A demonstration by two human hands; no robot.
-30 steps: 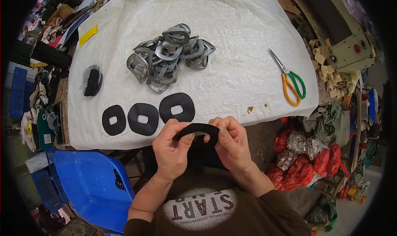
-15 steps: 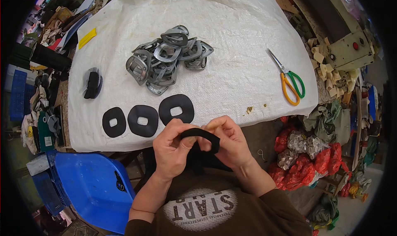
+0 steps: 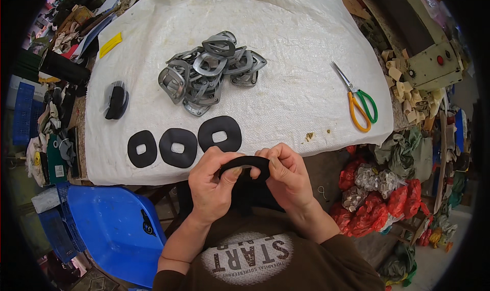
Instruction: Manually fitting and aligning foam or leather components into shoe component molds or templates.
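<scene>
Over the near edge of the table, my left hand (image 3: 210, 186) and my right hand (image 3: 288, 176) hold a black pad (image 3: 246, 161) between them. The pad is bent into an arch, with fingers and thumbs pinching its two ends. Just beyond my hands, three flat black rounded pads lie in a row: a left one (image 3: 149, 159), a middle one (image 3: 178, 161) and a right one (image 3: 233, 129), each with a squarish central hole. Farther back sits a heap of grey metal frames (image 3: 204, 89), roughly triangular, with openings in them.
White woven sheeting (image 3: 286, 107) covers the table. Scissors (image 3: 352, 89) with orange and green handles lie at right. A black roll in clear plastic (image 3: 117, 101) and a yellow strip (image 3: 111, 45) lie at left. A blue tub (image 3: 107, 229) stands lower left, red bags (image 3: 367, 209) lower right.
My right hand has turned slightly and raised its end of the black pad, so the arch now lies more level. My left hand keeps its grip. The view has shifted a little.
</scene>
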